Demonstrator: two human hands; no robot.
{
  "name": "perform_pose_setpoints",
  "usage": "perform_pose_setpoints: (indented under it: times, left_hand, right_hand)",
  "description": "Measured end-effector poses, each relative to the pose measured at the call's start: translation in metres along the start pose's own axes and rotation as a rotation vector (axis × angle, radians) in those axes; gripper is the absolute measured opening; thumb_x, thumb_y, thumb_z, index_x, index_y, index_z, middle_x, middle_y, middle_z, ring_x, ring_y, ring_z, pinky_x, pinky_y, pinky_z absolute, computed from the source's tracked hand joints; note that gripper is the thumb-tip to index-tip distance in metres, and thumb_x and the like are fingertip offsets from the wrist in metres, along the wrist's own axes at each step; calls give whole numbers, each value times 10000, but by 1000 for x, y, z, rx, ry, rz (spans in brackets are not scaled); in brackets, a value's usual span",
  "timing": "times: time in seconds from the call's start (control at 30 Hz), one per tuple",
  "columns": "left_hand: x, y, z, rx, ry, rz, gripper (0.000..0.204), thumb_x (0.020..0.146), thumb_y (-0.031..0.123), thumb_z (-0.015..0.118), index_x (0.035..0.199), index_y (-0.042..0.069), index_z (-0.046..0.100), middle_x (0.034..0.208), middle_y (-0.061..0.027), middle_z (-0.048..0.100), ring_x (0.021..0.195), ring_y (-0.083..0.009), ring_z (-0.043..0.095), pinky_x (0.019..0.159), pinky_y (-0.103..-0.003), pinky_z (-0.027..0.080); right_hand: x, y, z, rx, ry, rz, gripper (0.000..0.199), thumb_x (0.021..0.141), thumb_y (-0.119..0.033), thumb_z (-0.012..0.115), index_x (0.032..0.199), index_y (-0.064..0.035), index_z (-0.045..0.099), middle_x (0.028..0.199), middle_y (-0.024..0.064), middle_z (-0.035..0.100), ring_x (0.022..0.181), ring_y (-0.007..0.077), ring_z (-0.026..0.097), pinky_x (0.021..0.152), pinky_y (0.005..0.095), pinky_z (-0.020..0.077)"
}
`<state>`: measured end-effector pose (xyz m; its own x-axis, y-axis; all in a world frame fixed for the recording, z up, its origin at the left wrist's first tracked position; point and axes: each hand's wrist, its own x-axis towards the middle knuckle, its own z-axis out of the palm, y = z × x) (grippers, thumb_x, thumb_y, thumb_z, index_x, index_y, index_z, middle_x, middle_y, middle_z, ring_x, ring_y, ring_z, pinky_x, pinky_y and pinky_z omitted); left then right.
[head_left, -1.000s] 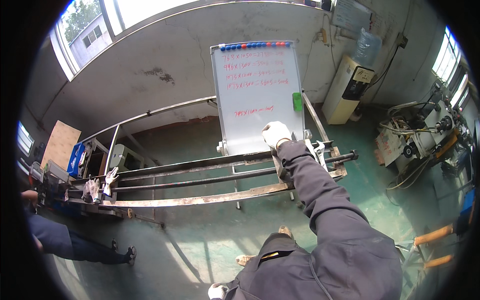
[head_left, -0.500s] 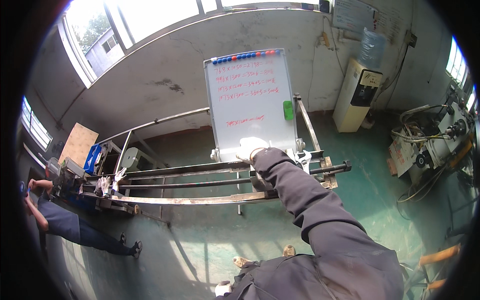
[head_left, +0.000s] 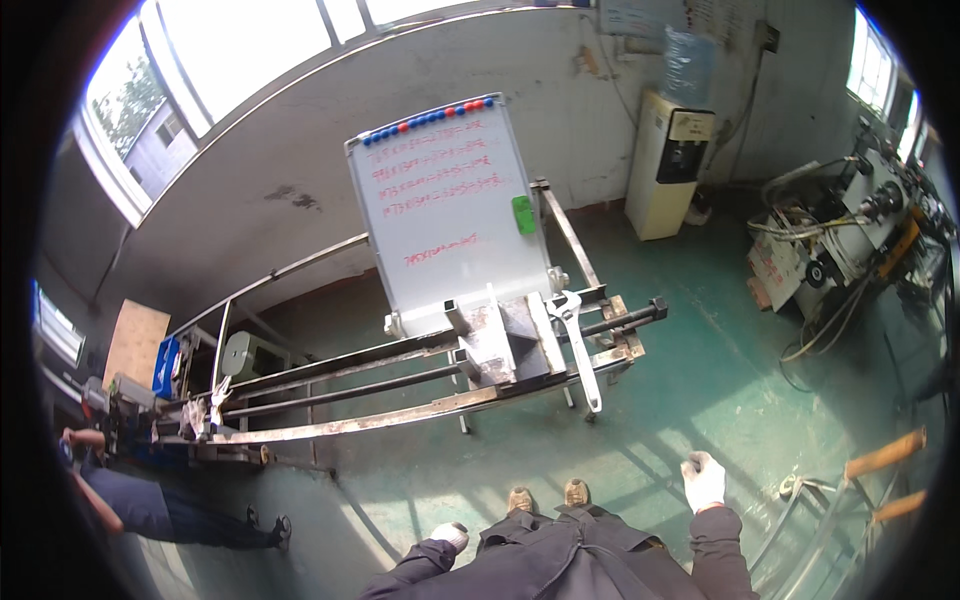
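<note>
Both my hands are in white gloves, low in the head view and away from the frame. My left hand [head_left: 452, 536] hangs beside my left hip with its fingers curled in; nothing shows in it. My right hand [head_left: 704, 481] is lowered at my right side, fingers curled together, and no object is visible in it. The nearest loose tool is a large adjustable wrench [head_left: 582, 362], lying across the right end of a steel frame [head_left: 350, 425]. Beside its jaw stands a block of welded steel plates [head_left: 488, 345]. Behind them a whiteboard [head_left: 450, 225] with red handwriting leans upright.
A green eraser [head_left: 524, 215] and several round magnets stick to the whiteboard. A water dispenser [head_left: 655, 165] stands by the wall, a machine with hoses [head_left: 850, 235] at right. Gloves [head_left: 220, 400] lie at the frame's left end, near another person [head_left: 140, 515]. Orange-topped metal stands [head_left: 885, 455] are lower right.
My right hand has come back from above the steel block by the whiteboard down to my right side, uncovering the block and the wrench. The view has shifted right; my left hand stays low.
</note>
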<state>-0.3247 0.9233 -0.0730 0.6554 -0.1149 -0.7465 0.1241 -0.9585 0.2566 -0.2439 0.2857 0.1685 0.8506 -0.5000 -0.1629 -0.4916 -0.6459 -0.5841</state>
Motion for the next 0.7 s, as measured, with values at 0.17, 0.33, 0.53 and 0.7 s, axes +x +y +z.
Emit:
perform_pose_setpoints:
  times: [0.17,0.33,0.53,0.7]
  left_hand:
    - [105,39,-88,151,-184,192,349,972,332,789,1249,158,911,1285,-140,885,1260,-349,823,1098,-431,641]
    - [137,162,-106,393,-202,535,413,1075,491,712,1187,128,876,1266,-190,852,1175,-401,788,1015,-510,631]
    - [154,337,-48,575,-275,268,551,1173,589,632,1451,157,830,1429,-202,816,1437,-348,718,1214,-450,561]
    - [199,493,-57,623,-248,693,449,960,373,791,1321,125,890,1290,-116,890,1209,-341,839,1085,-441,648]
  right_hand:
    - [-208,252,9,44,241,778,351,986,-295,858,1183,-6,887,1165,229,881,1140,402,854,1056,486,653]
    - [-355,354,87,27,7,1265,418,1006,-415,800,1162,-33,864,1202,227,827,1124,393,778,990,510,621]
    - [-347,361,122,593,139,1483,234,954,-278,875,902,-50,862,825,91,850,737,243,825,727,429,654]
    - [-240,364,71,397,21,1072,461,999,-536,785,1194,-142,923,1250,156,885,1253,381,813,1098,483,634]
